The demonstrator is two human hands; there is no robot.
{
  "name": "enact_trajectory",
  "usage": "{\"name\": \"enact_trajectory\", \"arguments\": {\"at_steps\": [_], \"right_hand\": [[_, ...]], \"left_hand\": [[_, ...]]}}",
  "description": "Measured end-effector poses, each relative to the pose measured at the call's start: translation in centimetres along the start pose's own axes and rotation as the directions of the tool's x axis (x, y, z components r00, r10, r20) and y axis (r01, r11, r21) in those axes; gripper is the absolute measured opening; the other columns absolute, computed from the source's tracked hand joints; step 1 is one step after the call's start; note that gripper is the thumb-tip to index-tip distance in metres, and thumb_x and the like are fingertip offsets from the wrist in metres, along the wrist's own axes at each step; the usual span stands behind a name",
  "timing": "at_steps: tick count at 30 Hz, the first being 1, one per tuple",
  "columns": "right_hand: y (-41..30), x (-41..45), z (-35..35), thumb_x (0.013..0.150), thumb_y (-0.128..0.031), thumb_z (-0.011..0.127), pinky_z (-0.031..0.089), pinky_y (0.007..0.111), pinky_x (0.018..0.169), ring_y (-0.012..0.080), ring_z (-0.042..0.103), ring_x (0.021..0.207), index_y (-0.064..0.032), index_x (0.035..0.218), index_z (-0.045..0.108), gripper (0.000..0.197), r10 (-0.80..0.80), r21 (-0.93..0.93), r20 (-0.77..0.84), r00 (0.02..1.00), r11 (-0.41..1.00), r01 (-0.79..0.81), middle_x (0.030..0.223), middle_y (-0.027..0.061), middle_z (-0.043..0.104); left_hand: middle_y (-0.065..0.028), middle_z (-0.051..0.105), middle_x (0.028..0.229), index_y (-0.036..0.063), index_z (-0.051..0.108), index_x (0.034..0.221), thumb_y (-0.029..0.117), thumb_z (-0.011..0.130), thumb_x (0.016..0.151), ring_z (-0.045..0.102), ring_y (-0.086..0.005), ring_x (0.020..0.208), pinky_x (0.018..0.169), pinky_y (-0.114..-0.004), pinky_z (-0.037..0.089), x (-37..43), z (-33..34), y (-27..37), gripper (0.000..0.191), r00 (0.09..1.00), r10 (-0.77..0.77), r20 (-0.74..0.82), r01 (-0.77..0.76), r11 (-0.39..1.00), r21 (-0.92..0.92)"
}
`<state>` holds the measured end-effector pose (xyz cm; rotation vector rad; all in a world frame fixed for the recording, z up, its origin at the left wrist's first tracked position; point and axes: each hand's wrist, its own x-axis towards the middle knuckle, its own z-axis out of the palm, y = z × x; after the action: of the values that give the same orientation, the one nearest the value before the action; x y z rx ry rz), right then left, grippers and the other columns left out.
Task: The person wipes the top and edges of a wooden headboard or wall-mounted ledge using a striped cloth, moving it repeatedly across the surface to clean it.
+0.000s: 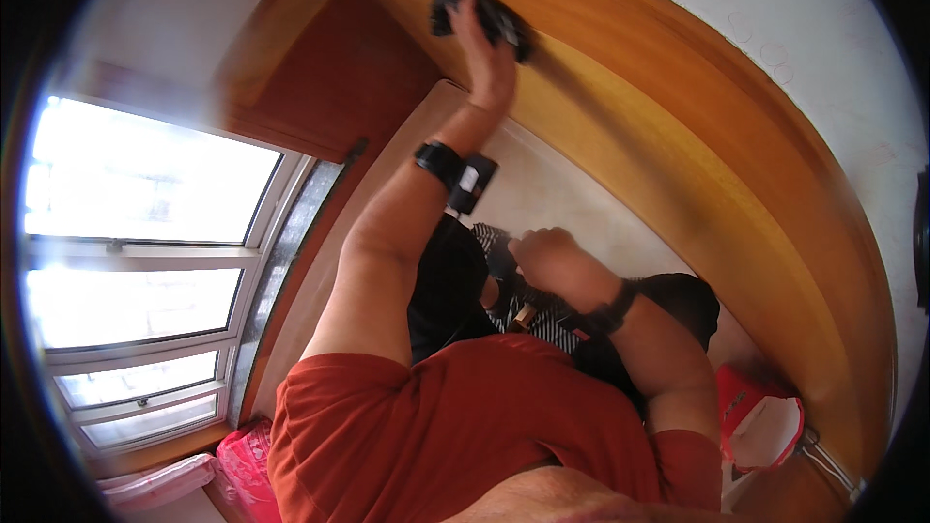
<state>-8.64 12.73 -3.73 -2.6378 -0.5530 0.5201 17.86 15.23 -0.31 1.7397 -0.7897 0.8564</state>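
Observation:
My left hand [485, 62] is raised against the wooden panel [617, 116] at the top, its fingers on a blurred black object [508, 25]. What that object is, I cannot tell. A black band [439, 163] circles my left wrist, and a small black device [472, 185] sits beside it. Lower down, in front of my chest, my right hand [556, 265] is curled into a fist; nothing plainly shows in it, though its inner side is hidden. It has a black band [614, 309] at the wrist. Dark and striped cloth [559, 327] lies below it.
At the left is a bright window [145, 181] with a pale frame, below a dark red-brown wooden panel [349, 73]. Pink plastic packages [251, 457] are at the lower left. A red bag [759, 421] stands at the lower right, beside white cables [828, 465].

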Motion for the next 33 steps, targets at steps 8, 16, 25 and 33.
{"name": "enact_trajectory", "arguments": {"at_steps": [8,16,25,33], "right_hand": [[1.4,-1.4,2.2,0.076,-0.011,0.058,0.052,0.041,0.060,0.0291,0.067,0.069,-0.0069,0.075,0.063,0.007,-0.044,0.016,-0.214,0.976,0.999,0.049,0.072,0.0125,0.066],[2.4,-1.3,1.9,0.078,-0.021,0.064,0.052,0.042,0.070,0.0312,0.065,0.080,-0.0067,0.087,0.063,0.017,0.015,0.050,-0.014,1.000,0.999,-0.014,0.083,0.0131,0.065],[2.8,-0.6,3.0,0.079,-0.019,0.063,0.052,0.041,0.073,0.0311,0.065,0.083,-0.0046,0.089,0.063,0.018,0.064,0.154,-0.034,0.997,0.986,-0.058,0.088,0.0142,0.066],[2.7,-1.8,2.5,0.079,-0.019,0.062,0.052,0.042,0.069,0.0310,0.065,0.080,-0.0058,0.086,0.064,0.015,0.063,0.068,-0.039,0.997,0.996,-0.060,0.083,0.0134,0.066]], "left_hand": [[-0.0213,0.042,0.132,0.0067,0.028,0.140,0.005,0.045,0.085,0.042,-0.0373,0.122,0.095,-0.039,0.043,8.4,-4.1,-7.6,0.057,0.625,-0.775,0.090,0.688,0.493,-0.532],[-0.0092,0.061,0.103,0.0059,0.053,0.109,0.018,0.045,0.092,0.060,-0.0261,0.090,0.081,-0.040,0.050,-3.5,-1.0,-14.7,0.023,0.310,-0.871,0.381,0.736,-0.034,-0.676],[-0.0121,0.061,0.099,0.0055,0.053,0.107,0.013,0.043,0.092,0.060,-0.0310,0.092,0.083,-0.049,0.051,-8.6,3.6,3.4,0.020,0.160,-0.751,0.640,0.639,-0.416,-0.647],[-0.0076,0.059,0.100,0.0079,0.056,0.106,0.014,0.046,0.088,0.058,-0.0251,0.091,0.080,-0.043,0.051,-2.6,-2.8,-13.6,0.022,0.336,-0.913,0.231,0.688,0.071,-0.722]]}}
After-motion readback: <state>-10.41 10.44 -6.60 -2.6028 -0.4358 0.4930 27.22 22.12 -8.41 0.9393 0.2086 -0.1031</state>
